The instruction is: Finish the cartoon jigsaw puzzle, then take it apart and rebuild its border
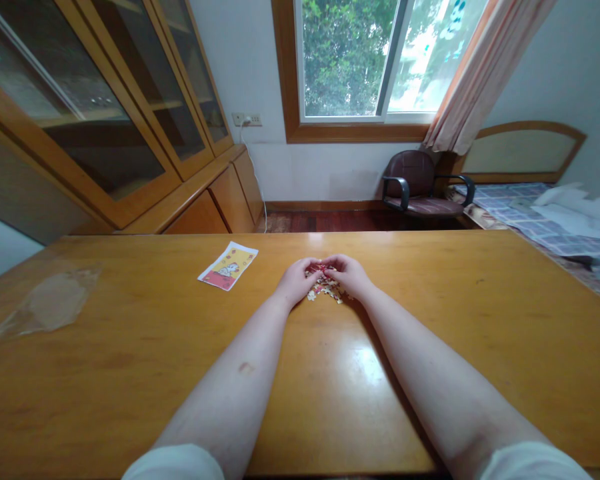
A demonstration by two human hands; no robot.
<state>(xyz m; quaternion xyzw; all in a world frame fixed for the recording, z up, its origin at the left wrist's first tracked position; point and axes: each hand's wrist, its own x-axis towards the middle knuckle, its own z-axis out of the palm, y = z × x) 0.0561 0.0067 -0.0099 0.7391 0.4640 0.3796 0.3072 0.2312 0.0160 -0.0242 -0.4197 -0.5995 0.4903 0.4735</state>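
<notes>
A small heap of jigsaw puzzle pieces lies on the wooden table, red and cream in colour. My left hand curves round the heap from the left, and my right hand curves round it from the right. The fingertips of both hands come close together at the far side. Some red pieces show between my thumbs, with my fingers closed about them. Loose pieces spill out toward me below the hands. Part of the heap is hidden by my fingers. Left of my hands lies a picture card with a white cartoon animal on yellow and pink.
A clear plastic bag lies flat at the table's left side. Beyond the table stand a glass-fronted cabinet on the left and a brown armchair below the window. A bed is at the right.
</notes>
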